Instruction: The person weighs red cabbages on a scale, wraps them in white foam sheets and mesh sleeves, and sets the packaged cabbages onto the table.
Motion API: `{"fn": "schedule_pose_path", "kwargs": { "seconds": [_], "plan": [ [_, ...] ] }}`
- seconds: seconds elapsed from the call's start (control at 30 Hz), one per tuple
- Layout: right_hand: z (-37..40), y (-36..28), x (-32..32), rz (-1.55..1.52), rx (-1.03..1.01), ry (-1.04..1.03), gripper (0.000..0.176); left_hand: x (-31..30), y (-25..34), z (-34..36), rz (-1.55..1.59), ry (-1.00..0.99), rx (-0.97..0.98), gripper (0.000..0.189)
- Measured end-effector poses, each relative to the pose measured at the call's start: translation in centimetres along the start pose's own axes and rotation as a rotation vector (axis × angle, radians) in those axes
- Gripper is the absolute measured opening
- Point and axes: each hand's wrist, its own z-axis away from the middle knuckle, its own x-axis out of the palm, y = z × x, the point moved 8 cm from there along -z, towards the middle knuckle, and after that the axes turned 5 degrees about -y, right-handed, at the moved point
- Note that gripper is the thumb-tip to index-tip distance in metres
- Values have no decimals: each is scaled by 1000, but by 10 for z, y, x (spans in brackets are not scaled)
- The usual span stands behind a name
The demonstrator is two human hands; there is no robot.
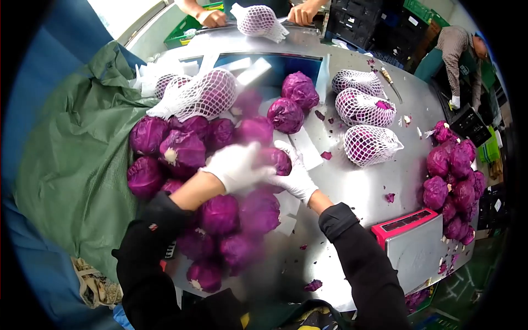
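A red cabbage point(281, 160) is between my two white-gloved hands. My right hand point(297, 177) is curled around its right side. My left hand point(237, 166), partly smeared by motion, closes on the cabbage from the left. Loose red cabbages point(183, 149) are piled left of my hands, and more cabbages point(220, 214) lie below them, some blurred. Just beyond my hands sit two cabbages point(285, 115), point(300, 91). To the right, several cabbages in white foam nets point(372, 145) lie in a column.
A steel table point(352, 192) carries leaf scraps, a knife point(391, 83) and a weighing scale point(412, 245) with a red-framed panel. More cabbages point(454, 179) are heaped at the right edge. Netted cabbages point(206, 94) rest on a green sheet point(77, 148). One co-worker's hands point(302, 13) are opposite; another person point(456, 55) bends over crates.
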Motion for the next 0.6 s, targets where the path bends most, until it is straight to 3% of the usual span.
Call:
{"fn": "schedule_pose_path", "kwargs": {
  "seconds": [0.03,0.07,0.1,0.13,0.2,0.23,0.27,0.33,0.4,0.5,0.53,0.6],
  "plan": [
    [-2,12,4,-185,-78,35,98,24,-6,-4,107,-67,-53,77],
    [-3,24,9,-364,-46,14,98,45,-12,-8,212,-130,-110,86],
    [-5,31,15,-545,-21,-14,97,53,-14,-13,267,-63,-104,96],
    [-7,29,18,-729,4,-46,97,46,-7,-8,370,-146,-214,96],
    [-6,43,12,-806,122,4,99,48,4,-4,411,-101,-156,96],
    [2,16,-12,-611,86,11,96,44,9,-1,429,-89,-151,97],
    [13,-11,-36,-418,61,26,94,33,23,5,563,-108,-101,89],
    [34,-4,-69,-664,64,59,76,17,44,6,946,-27,107,79],
    [73,-18,-116,-809,87,154,63,1,55,2,1158,-1,158,57],
    [159,-15,-196,-758,57,415,59,10,52,-38,400,169,178,30],
    [190,-12,-221,-715,-6,480,59,28,57,-54,293,44,150,33],
    [262,-9,-259,-606,38,648,62,72,65,-82,63,128,335,32]
  ]
}}
